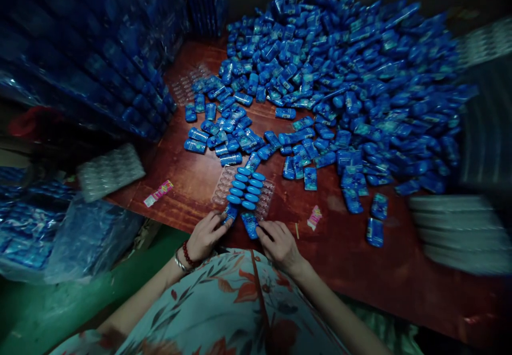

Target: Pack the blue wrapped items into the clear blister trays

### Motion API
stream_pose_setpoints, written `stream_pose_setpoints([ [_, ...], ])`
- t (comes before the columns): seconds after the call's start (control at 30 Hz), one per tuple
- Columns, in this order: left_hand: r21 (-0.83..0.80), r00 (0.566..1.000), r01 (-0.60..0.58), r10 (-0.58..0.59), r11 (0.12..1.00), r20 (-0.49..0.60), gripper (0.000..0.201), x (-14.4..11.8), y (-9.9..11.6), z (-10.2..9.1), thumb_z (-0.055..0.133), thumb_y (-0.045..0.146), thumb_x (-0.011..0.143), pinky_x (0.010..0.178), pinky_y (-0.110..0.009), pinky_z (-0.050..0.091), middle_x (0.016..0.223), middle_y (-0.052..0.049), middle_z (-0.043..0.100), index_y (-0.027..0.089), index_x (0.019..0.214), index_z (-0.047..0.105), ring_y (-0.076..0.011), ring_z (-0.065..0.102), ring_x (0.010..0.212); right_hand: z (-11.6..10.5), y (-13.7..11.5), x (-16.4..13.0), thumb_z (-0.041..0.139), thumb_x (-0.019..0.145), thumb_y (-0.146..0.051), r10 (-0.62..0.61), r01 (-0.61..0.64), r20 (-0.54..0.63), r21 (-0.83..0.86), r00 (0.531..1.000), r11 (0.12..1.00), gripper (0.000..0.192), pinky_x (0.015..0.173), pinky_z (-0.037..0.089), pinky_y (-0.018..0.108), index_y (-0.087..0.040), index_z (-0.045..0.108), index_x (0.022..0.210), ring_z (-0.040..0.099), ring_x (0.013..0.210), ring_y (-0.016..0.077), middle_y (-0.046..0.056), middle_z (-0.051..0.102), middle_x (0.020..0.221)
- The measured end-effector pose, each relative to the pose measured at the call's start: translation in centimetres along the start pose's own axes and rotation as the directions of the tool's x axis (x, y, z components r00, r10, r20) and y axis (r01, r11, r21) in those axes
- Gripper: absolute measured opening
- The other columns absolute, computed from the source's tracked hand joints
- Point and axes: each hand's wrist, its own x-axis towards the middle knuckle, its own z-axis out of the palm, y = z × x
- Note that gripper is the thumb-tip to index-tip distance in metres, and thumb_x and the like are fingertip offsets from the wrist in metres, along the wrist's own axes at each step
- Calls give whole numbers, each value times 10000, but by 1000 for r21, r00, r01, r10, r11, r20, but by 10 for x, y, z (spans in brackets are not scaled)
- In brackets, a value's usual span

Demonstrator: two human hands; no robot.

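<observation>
In the head view, a clear plastic blister tray (264, 197) lies in front of me, and blue oval packs (237, 191) stand in two columns along its middle. The tray's outer cavities hold nothing. My left hand (207, 233) pinches a blue pack (230, 214) at the tray's near edge. Just right of it, my right hand (281, 242) has its fingertips closed on the side of another blue pack (250, 226). Both held packs have shiny printed wrapping. Small loose blue packs (231, 159) lie just beyond the tray.
A big heap of blue packs (344, 56) covers the far right of the red-brown table (184, 176). Tall stacks of wrapped blue goods (100, 50) stand at left. Stacked clear trays (112, 171) sit at the left edge, more trays (460, 232) at right. Pink wrappers (314, 217) lie nearby.
</observation>
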Motion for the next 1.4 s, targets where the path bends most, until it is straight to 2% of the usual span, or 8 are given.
stream_pose_setpoints([
  [0.23,-1,986,63,-62,998,158,294,37,4,-18,354,99,887,656,-270,490,820,-79,570,135,1062,588,-154,516,746,-4,-4,5,493,853,-150,165,-167,34,105,986,980,387,678,468,299,-162,523,1239,571,657,144,32,612,719],
  [0.33,-37,972,55,-45,998,231,242,53,1,-25,388,78,858,678,-273,484,878,-81,573,137,988,584,-159,509,777,-11,-4,9,501,872,-196,290,-306,102,230,951,924,336,725,494,289,-199,539,1206,606,753,152,46,651,847],
  [0.5,-39,951,57,-42,998,307,237,61,0,-29,395,42,826,720,-289,486,950,-94,574,139,949,572,-176,517,834,-16,5,6,428,905,-176,263,-327,242,285,934,901,386,805,497,301,-212,431,1289,623,888,155,50,654,1055],
  [0.7,64,961,36,-52,997,272,256,47,16,-21,362,61,858,658,-266,478,853,-78,547,123,1019,551,-166,508,748,-2,4,12,444,919,-220,239,-235,45,-81,970,969,246,647,400,288,-105,544,1112,566,624,143,35,634,705],
  [0.87,136,951,58,-96,989,293,242,39,28,-15,387,98,868,697,-292,496,905,-103,542,109,1054,542,-182,522,792,-13,-9,35,426,917,-205,268,-187,182,-369,946,910,187,620,321,307,-106,575,971,501,624,158,39,564,680],
  [1.07,194,845,15,-116,981,522,146,54,31,-17,456,123,849,701,-328,509,869,-81,550,152,924,577,-207,530,821,-21,-19,48,403,847,-61,150,19,302,-491,941,871,167,572,309,296,-105,561,876,476,583,153,32,520,656],
  [1.27,115,969,-2,-26,993,244,356,38,17,-9,336,132,911,733,-309,516,978,-122,555,137,1247,452,-190,545,870,-18,-26,58,354,828,-27,99,99,363,-488,926,867,242,505,327,296,-28,564,948,498,539,160,93,571,666],
  [1.4,59,995,11,-17,998,102,446,29,5,-3,343,134,921,774,-297,518,1048,-109,538,215,1360,347,-178,553,927,-12,-28,75,331,823,8,171,49,418,-467,892,883,285,459,329,285,10,558,996,509,494,164,128,610,650],
])
